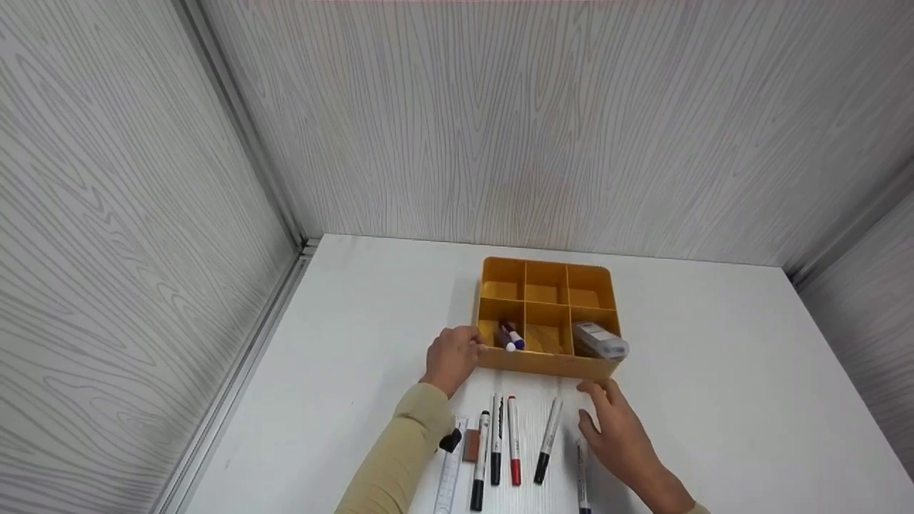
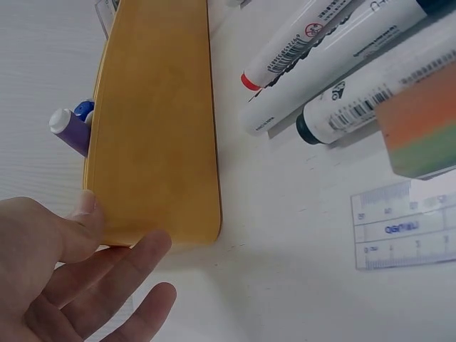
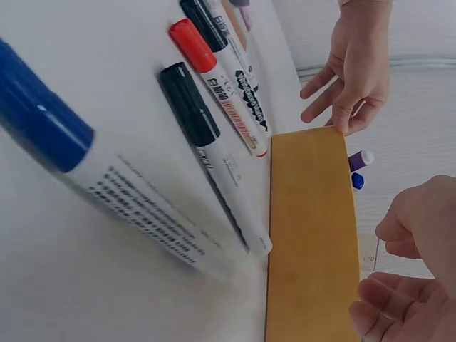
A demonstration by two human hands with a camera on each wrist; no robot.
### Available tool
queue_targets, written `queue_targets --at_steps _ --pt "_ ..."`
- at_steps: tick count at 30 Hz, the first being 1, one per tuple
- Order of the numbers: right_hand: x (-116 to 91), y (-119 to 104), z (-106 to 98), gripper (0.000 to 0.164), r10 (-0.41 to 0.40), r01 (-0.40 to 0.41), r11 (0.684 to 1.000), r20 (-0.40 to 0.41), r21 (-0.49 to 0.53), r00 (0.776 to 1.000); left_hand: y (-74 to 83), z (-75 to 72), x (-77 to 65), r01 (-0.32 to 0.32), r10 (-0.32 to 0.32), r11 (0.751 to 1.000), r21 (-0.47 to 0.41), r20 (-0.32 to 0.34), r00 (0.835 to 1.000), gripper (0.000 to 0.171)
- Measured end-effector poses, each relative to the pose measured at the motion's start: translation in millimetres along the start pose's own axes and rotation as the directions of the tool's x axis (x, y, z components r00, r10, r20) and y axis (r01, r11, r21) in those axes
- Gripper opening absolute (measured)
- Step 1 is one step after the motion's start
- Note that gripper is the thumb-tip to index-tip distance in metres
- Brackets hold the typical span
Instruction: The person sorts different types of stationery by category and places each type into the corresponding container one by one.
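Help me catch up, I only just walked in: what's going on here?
A person's left hand pinches the front left corner of a yellow divided box, while the right hand is open near its front right corner. Two markers and a clear case sit in its compartments. Five more markers, a ruler and a block lie in front.

Head cam looks forward and down over my table point(image 1: 721, 357). Wrist cams sit close; both share the front of the yellow box point(image 2: 160, 128) and markers point(image 3: 226, 90).
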State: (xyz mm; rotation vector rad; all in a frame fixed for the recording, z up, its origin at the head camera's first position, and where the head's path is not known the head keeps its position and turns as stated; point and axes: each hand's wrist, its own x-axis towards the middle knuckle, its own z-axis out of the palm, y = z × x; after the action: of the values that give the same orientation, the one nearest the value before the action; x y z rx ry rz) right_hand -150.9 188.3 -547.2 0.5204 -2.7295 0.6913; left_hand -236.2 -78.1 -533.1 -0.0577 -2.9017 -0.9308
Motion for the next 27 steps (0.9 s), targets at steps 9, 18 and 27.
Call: queue_targets --at_steps 9,18,27 --pt "-43.7 -5.4 11.0 0.034 0.251 -0.240 0.968 0.253 -0.076 0.934 -0.6 -0.2 -0.5 -0.035 0.036 0.999 0.023 -0.021 0.999 0.006" --pt "-55.3 -13.3 17.8 0.071 0.417 -0.384 0.907 0.491 -0.173 0.764 0.2 -2.5 -1.7 -0.021 0.021 1.000 0.009 -0.002 1.000 0.006" --pt "-60.4 -16.4 18.3 0.073 0.427 -0.408 0.899 0.541 -0.162 0.725 2.1 -2.1 -1.9 0.000 0.001 1.000 -0.005 0.015 1.000 0.006"
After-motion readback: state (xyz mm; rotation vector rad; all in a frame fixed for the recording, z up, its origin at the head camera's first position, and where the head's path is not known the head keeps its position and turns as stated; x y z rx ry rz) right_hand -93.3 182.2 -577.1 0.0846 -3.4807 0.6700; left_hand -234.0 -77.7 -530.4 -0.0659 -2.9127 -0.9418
